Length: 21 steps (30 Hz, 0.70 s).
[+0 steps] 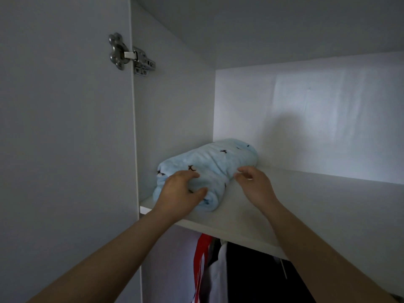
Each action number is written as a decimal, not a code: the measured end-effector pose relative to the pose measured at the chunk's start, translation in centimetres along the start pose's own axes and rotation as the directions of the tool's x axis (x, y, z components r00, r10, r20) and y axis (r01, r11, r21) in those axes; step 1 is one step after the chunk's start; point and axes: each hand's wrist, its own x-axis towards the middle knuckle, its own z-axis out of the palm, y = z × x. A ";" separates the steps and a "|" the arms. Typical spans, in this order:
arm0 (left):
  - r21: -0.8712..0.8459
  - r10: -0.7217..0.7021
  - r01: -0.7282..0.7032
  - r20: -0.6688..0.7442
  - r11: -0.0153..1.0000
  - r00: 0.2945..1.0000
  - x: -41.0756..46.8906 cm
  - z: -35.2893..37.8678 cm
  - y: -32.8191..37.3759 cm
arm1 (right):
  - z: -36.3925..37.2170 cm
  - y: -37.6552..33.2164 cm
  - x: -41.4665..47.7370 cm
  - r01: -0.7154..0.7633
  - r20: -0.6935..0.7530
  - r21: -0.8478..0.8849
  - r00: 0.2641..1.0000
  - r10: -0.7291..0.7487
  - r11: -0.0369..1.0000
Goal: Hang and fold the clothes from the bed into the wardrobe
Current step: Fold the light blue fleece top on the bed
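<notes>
Upper compartment of the wardrobe (284,29), seen from the head camera. A folded blue bundle (214,160) of fleecy cloth with small dark marks lies on the shelf (317,204), in its left corner. The bundle's left side is close against the side wall (175,106), its far end is near the back wall (306,117), and its near end lies just inside the shelf's front edge. The left hand (178,193) grips the near end of the bundle, fingers curled over the top and thumb pressed into the front fold. The right hand (255,182) is at the bundle's right edge, fingers loosely curled and holding nothing; whether its fingertips touch the cloth cannot be told. From the bundle the white shelf surface extends rightward to the frame's edge, and a tall gap separates the bundle's top from the compartment's top panel. The door (65,127) stands open on the left, carried by a metal hinge (131,54) that spans the joint between door and side wall. Below the shelf's front edge hang clothes (218,272), red, white and black pieces side by side, their tops hidden by the shelf. Both forearms rise from the lower corners and cross the front edge.
</notes>
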 end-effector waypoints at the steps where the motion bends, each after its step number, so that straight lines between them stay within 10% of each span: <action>1: -0.034 -0.011 0.011 0.003 0.999 1.000 -0.3 -0.4 0.1 | -0.4 -0.4 -0.9 -0.009 -0.005 0.043 1.000 0.009 0.999; 21: -0.786 0.366 0.049 0.342 0.617 0.865 -16.8 -3.5 12.4 | -11.3 -9.7 -31.5 -0.202 -0.509 0.162 0.821 0.257 0.966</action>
